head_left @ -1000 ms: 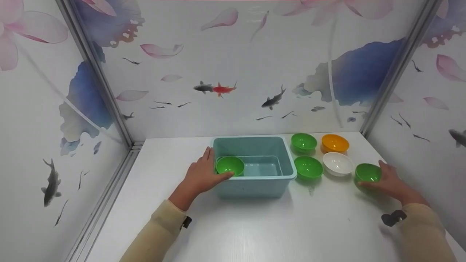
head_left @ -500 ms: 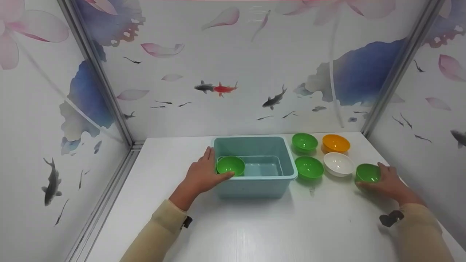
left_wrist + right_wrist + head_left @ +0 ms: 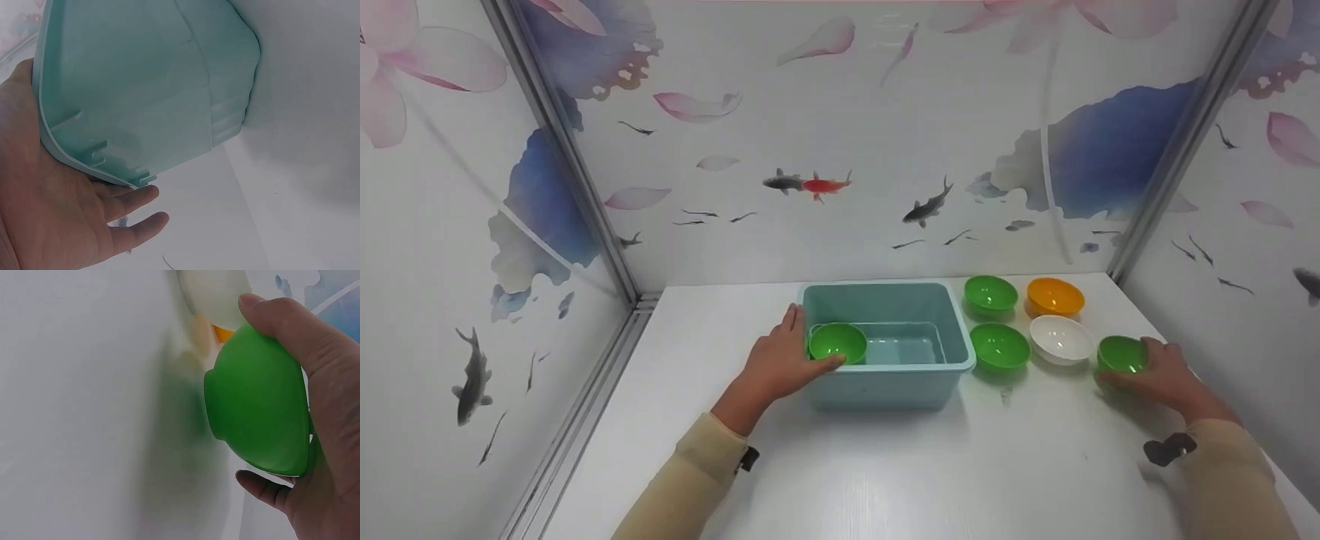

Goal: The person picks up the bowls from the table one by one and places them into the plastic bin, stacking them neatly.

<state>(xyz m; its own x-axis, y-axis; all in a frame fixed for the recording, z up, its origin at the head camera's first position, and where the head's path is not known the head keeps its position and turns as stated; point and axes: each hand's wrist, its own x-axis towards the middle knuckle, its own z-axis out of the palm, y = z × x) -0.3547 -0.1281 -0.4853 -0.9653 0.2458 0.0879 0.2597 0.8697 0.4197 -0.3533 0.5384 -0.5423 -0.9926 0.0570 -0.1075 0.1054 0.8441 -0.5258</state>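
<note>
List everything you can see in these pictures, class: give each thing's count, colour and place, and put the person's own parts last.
Tub: 1, pale teal, middle of the table.
Table: 1, white, under everything.
Green bowl in left hand: 1, at the tub's left rim.
Green bowl in right hand: 1, far right of the table.
Loose green bowls: 2, right of the tub, one behind, one in front.
Orange bowl: 1, back right.
White bowl: 1, in front of the orange one.
Wall panels: fish and petal print, on three sides.
Left hand: holds its bowl.
Right hand: grips its bowl.
</note>
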